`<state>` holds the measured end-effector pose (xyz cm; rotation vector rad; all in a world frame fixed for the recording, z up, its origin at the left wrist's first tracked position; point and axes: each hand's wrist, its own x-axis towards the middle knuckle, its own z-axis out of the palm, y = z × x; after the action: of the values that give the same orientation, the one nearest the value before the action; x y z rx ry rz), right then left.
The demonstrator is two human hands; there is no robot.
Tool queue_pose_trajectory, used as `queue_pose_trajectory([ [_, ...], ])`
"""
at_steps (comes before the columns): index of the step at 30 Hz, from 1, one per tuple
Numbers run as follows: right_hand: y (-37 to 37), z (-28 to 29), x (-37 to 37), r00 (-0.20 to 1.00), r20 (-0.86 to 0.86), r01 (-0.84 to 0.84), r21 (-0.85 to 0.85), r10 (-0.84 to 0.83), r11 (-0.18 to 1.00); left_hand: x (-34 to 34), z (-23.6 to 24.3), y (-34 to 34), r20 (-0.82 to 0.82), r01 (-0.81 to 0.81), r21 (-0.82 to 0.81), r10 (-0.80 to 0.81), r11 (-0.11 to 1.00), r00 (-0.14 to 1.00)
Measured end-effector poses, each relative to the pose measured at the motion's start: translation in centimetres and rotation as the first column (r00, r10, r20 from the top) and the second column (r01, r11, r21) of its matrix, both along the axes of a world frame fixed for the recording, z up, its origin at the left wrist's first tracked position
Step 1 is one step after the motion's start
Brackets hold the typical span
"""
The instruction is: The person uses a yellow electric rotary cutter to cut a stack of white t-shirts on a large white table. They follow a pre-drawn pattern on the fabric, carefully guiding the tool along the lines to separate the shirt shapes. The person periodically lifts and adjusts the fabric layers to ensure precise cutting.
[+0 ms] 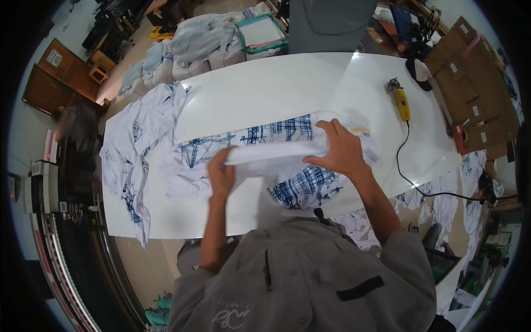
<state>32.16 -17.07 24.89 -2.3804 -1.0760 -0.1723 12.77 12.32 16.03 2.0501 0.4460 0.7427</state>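
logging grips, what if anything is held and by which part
White cloth with blue print, by a raised fold: the left hand at its left end, the right hand, spread wide, at its right.

Around the white worktop [265, 88] we see a tool, a cap, bundles and furniture.
Toward its right end we find a yellow corded power tool [402, 105] with a metal head, its black cable [399, 159] curving toward us and off to the right. Near the far right corner lies a black-and-white cap [419, 74], with brown cardboard [451, 69] just beside it. Past the far edge we make out a large grey block [332, 27], plastic-wrapped bundles [204, 41] to its left, and a green-edged stack [263, 33] between. Farther left we notice a brown wooden door [61, 74], a small wooden stool [100, 67] and a blurred person [80, 124].
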Motion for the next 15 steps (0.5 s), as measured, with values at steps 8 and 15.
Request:
queue_pose_trajectory([
  [8,-5.2,-1.2,9.8,0.713,0.110,0.696,0.008,-0.692,0.718,-4.6,21.5,9.8,0.262,-0.229,0.677,0.062,0.700,0.963],
  [15,-6.5,-1.6,19.9,0.748,0.127,0.652,0.037,-0.651,0.757,-9.6,30.1,27.8,0.033,-0.158,0.915,0.322,0.372,0.946],
])
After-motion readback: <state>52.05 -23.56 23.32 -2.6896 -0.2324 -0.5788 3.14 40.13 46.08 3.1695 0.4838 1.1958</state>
